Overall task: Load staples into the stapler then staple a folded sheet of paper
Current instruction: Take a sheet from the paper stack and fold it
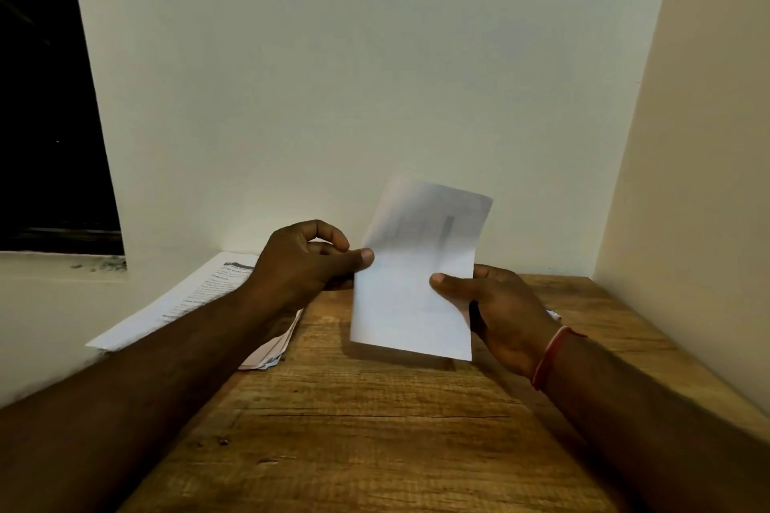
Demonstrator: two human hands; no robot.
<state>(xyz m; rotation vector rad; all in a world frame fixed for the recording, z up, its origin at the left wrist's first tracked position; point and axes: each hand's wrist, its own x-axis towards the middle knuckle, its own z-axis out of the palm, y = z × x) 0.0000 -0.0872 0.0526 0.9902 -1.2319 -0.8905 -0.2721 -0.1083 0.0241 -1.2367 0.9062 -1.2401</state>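
Paper [412, 283] upright above worktop [354, 429]: left hand [304, 267] grip pinches its left edge, right hand [500, 308] grip pinches right edge.

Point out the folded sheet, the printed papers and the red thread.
folded sheet [410, 300], head view, blank middle.
printed papers [191, 294], head view, top page.
red thread [550, 354], head view, band at right wrist.

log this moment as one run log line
left hand: pinches paper left edge | right hand: grips paper right edge | paper: held above table | stapler: not in view | printed sheets: table's left edge
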